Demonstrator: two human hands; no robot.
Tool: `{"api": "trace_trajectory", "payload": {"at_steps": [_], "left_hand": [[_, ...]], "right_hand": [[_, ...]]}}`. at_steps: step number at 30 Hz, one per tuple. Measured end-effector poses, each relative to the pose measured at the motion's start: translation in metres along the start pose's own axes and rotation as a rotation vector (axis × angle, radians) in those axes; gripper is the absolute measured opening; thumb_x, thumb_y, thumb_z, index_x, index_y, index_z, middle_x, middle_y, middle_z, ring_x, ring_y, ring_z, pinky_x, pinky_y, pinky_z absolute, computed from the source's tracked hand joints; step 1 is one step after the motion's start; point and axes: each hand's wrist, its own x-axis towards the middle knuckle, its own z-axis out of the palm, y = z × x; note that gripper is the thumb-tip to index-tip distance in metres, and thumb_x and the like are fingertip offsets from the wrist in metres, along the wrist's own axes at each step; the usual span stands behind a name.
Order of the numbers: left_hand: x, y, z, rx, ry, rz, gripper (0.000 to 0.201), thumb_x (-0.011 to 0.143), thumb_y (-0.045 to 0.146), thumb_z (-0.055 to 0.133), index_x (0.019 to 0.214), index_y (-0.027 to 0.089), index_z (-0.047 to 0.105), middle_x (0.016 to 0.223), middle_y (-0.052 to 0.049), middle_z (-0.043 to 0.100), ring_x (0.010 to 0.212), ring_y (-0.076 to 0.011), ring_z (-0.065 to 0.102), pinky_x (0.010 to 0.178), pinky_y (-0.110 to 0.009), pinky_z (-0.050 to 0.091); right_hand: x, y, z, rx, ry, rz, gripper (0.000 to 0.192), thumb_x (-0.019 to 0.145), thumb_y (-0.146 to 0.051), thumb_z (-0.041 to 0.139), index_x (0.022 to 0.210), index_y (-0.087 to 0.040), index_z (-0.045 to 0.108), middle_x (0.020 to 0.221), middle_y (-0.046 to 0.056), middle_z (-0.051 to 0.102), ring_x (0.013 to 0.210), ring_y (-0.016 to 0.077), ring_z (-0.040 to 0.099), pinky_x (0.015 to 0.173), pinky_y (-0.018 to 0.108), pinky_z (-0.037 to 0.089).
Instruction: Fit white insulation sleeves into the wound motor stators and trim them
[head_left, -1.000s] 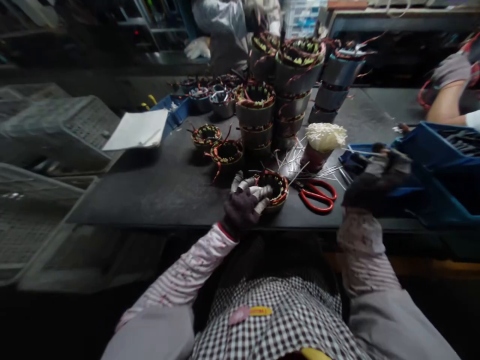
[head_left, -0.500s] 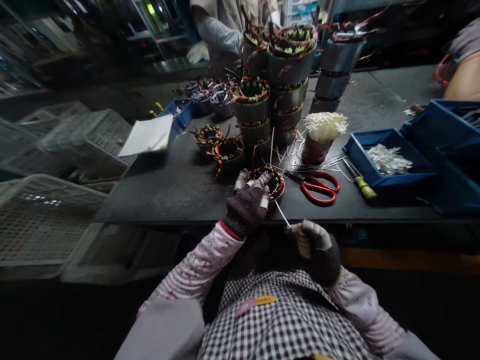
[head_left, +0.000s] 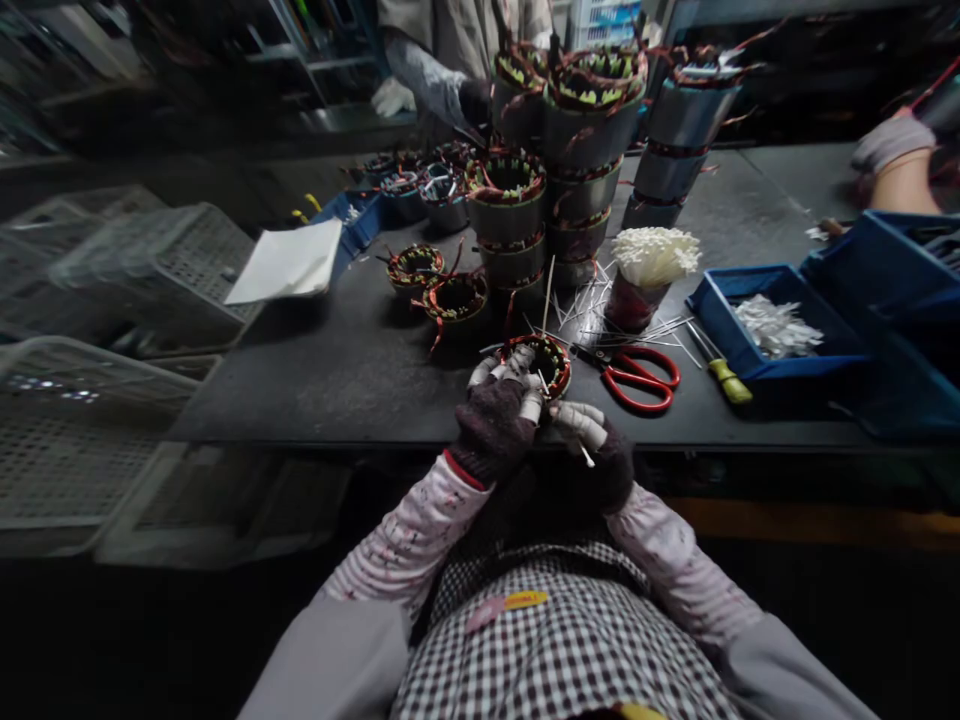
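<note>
A motor stator (head_left: 556, 368) with red-brown copper windings lies at the front edge of the dark table. My left hand (head_left: 501, 405), in a dark glove with white-wrapped fingertips, grips its left rim, fingers reaching into the ring. Close against the stator's front right side, my right hand (head_left: 592, 440) is closed on a thin white lacing cord (head_left: 588, 458), whose end sticks out below the fingers. A short white piece also shows between the two hands. The fingertips hide part of the windings.
Red-handled scissors (head_left: 641, 380) and a yellow-handled screwdriver (head_left: 724, 370) lie to the right, near a cup of white cords (head_left: 651, 262). A blue bin (head_left: 795, 365) holds white pieces. Stacked stators (head_left: 510, 215) stand behind. Co-workers' arms show at the back and right.
My right hand has moved up and left, from below the table edge to beside the stator. The cord stretched between them no longer shows. The left hand stays on the stator, fingers slightly shifted.
</note>
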Motion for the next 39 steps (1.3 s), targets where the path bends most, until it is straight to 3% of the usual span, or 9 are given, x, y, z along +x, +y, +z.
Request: {"api": "trace_trajectory", "payload": {"at_steps": [5, 8, 10, 13, 18, 24, 27, 31, 39], "left_hand": [[-0.004, 0.001, -0.001, -0.19, -0.017, -0.158, 0.019, 0.098, 0.021, 0.065, 0.107, 0.022, 0.082, 0.139, -0.008, 0.077, 0.133, -0.0268, 0.071, 0.121, -0.05, 0.055], [-0.005, 0.002, -0.002, -0.341, 0.034, -0.197, 0.017, 0.096, 0.023, 0.07, 0.109, 0.022, 0.081, 0.122, -0.008, 0.083, 0.121, -0.0249, 0.076, 0.115, -0.048, 0.06], [-0.004, 0.003, -0.002, -0.401, 0.074, -0.156, 0.015, 0.094, 0.025, 0.073, 0.106, 0.023, 0.082, 0.106, -0.005, 0.085, 0.112, -0.0244, 0.078, 0.117, -0.053, 0.058], [-0.003, 0.003, -0.002, -0.408, 0.098, -0.107, 0.01, 0.093, 0.027, 0.075, 0.098, 0.025, 0.083, 0.097, -0.002, 0.085, 0.105, -0.0243, 0.079, 0.119, -0.059, 0.055], [-0.001, 0.006, -0.006, -0.376, 0.033, -0.149, 0.012, 0.095, 0.033, 0.071, 0.099, 0.03, 0.082, 0.099, -0.001, 0.085, 0.107, -0.0248, 0.078, 0.121, -0.054, 0.056], [0.003, 0.007, -0.012, -0.395, -0.023, -0.181, 0.011, 0.094, 0.036, 0.07, 0.097, 0.034, 0.081, 0.1, 0.002, 0.085, 0.109, -0.0276, 0.077, 0.125, -0.059, 0.052], [0.003, 0.006, -0.013, -0.427, -0.042, -0.151, 0.009, 0.095, 0.037, 0.072, 0.097, 0.034, 0.081, 0.099, 0.001, 0.086, 0.11, -0.0278, 0.077, 0.126, -0.06, 0.049], [0.001, 0.002, -0.006, -0.423, 0.038, -0.083, 0.011, 0.095, 0.034, 0.074, 0.099, 0.028, 0.082, 0.096, -0.001, 0.086, 0.105, -0.0258, 0.078, 0.121, -0.059, 0.052], [-0.002, -0.004, 0.003, -0.328, 0.123, 0.019, 0.02, 0.093, 0.025, 0.066, 0.103, 0.027, 0.083, 0.099, -0.002, 0.086, 0.105, -0.0273, 0.08, 0.118, -0.059, 0.053]], "right_hand": [[0.011, -0.004, 0.004, 0.114, 0.059, 0.124, 0.025, 0.094, -0.036, 0.078, 0.116, -0.027, 0.081, 0.111, 0.009, 0.082, 0.103, 0.0258, 0.079, 0.093, 0.042, 0.067], [0.017, -0.019, -0.004, 0.245, 0.1, 0.3, 0.037, 0.086, -0.035, 0.086, 0.121, -0.028, 0.076, 0.102, 0.004, 0.082, 0.09, 0.0223, 0.079, 0.082, 0.038, 0.067], [0.025, -0.028, -0.009, 0.245, 0.088, 0.336, 0.028, 0.082, -0.037, 0.089, 0.104, -0.025, 0.076, 0.091, 0.002, 0.08, 0.081, 0.0205, 0.076, 0.075, 0.035, 0.065], [0.036, -0.042, -0.011, 0.133, -0.034, 0.32, 0.022, 0.086, -0.041, 0.086, 0.087, -0.022, 0.075, 0.084, 0.002, 0.078, 0.077, 0.0196, 0.073, 0.073, 0.034, 0.063], [0.043, -0.053, -0.009, -0.04, -0.07, 0.236, 0.019, 0.094, -0.041, 0.077, 0.099, -0.023, 0.079, 0.092, 0.004, 0.08, 0.085, 0.0204, 0.074, 0.081, 0.035, 0.063], [0.05, -0.04, -0.006, -0.142, -0.163, 0.302, 0.025, 0.094, -0.045, 0.075, 0.096, -0.021, 0.079, 0.09, 0.005, 0.08, 0.088, 0.0234, 0.074, 0.086, 0.039, 0.061], [0.046, -0.05, -0.011, -0.254, -0.134, 0.212, 0.025, 0.099, -0.045, 0.071, 0.104, -0.022, 0.078, 0.099, 0.007, 0.081, 0.094, 0.0246, 0.074, 0.088, 0.04, 0.06], [0.046, -0.068, -0.014, -0.452, -0.119, 0.048, 0.025, 0.105, -0.044, 0.061, 0.1, -0.025, 0.076, 0.095, 0.006, 0.08, 0.089, 0.0236, 0.074, 0.084, 0.038, 0.058], [0.07, -0.061, -0.005, -0.73, -0.368, 0.119, 0.019, 0.099, -0.031, 0.064, 0.103, -0.023, 0.08, 0.102, 0.009, 0.084, 0.098, 0.0252, 0.078, 0.088, 0.034, 0.058]]}}
